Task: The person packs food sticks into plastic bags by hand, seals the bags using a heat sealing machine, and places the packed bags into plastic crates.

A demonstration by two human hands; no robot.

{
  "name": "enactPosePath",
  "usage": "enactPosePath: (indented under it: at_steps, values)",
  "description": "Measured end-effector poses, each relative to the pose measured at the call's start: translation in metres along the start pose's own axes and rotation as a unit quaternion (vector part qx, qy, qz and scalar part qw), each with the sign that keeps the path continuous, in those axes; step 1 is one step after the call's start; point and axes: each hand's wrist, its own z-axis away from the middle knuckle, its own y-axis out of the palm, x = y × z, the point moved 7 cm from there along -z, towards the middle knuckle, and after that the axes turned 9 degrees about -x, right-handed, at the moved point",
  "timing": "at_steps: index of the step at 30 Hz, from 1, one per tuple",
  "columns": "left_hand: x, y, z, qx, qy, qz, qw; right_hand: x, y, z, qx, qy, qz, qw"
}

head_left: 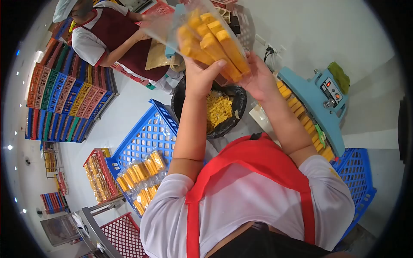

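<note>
Red cloth apron (247,159) up close! Near the round black-lined bin (236,122), I've got left hand (201,77) and right hand (260,78) grasping a clear plastic bag (208,41) of yellow sticks (230,48).

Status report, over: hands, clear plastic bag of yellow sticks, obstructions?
Left bare hand and right bare hand: gripping clear plastic bag of yellow sticks. Bag tilted, held up. Black-lined bin of yellow scraps below; nothing visibly blocking the bag.
</note>
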Motion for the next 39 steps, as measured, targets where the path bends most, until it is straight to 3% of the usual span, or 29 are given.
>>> enactPosePath:
  at_steps: [2,4,5,7,10,13,17,19,20,22,23,27,29,31,33,35,39]
  values:
    - [-0.001,0.001,0.006,0.012,-0.014,0.0,1.0,-0.004,-0.008,0.002,-0.031,0.035,-0.049,0.998]
    - [0.0,0.003,0.01,0.023,-0.029,0.001,0.999,-0.013,0.003,0.007,0.091,0.128,-0.102,0.982]
    - [0.003,0.004,0.013,0.036,-0.051,-0.026,0.998,-0.013,0.003,0.009,0.089,0.128,-0.104,0.982]
    - [0.008,0.006,0.019,0.048,-0.074,-0.055,0.995,-0.008,-0.01,0.01,-0.086,0.089,-0.043,0.991]
    - [0.013,-0.004,0.024,-0.003,-0.056,-0.023,0.998,-0.001,-0.019,0.002,-0.089,0.051,-0.046,0.994]
    - [0.026,-0.013,0.019,-0.031,-0.103,0.181,0.978,0.001,-0.005,0.006,-0.069,0.044,0.013,0.997]
    - [0.01,-0.019,0.001,-0.059,-0.123,0.236,0.962,-0.003,0.003,0.01,0.023,0.091,0.073,0.993]
    - [0.002,-0.017,-0.004,-0.015,-0.094,0.143,0.985,-0.002,0.009,0.014,0.016,0.121,0.048,0.991]
    - [0.0,-0.011,-0.004,0.039,-0.084,0.147,0.985,-0.006,0.01,0.014,0.053,0.142,0.018,0.988]
    - [0.003,-0.002,-0.002,0.031,-0.082,0.087,0.992,-0.008,0.011,0.013,0.14,0.138,-0.038,0.98]
    - [0.006,0.001,-0.003,0.037,-0.065,0.024,0.997,-0.009,0.007,0.013,0.13,0.143,-0.039,0.98]
    - [0.002,0.015,0.008,0.004,-0.049,0.014,0.999,0.007,-0.01,0.003,0.026,0.044,-0.042,0.998]
    - [-0.002,0.028,0.013,0.023,-0.021,-0.005,0.999,0.019,-0.021,0.0,-0.026,-0.05,0.018,0.998]
    - [0.001,0.028,0.014,-0.007,-0.024,-0.102,0.994,0.021,-0.019,0.003,-0.026,-0.032,-0.012,0.999]
    - [0.0,0.028,0.016,-0.002,-0.016,-0.091,0.996,0.022,-0.021,0.004,-0.027,-0.017,-0.041,0.999]
    - [-0.007,0.029,0.022,0.006,0.074,-0.223,0.972,0.02,-0.016,0.007,0.052,0.037,-0.091,0.994]
    - [0.001,0.038,0.031,0.023,0.048,-0.153,0.987,0.011,-0.031,0.01,0.074,0.034,-0.03,0.996]
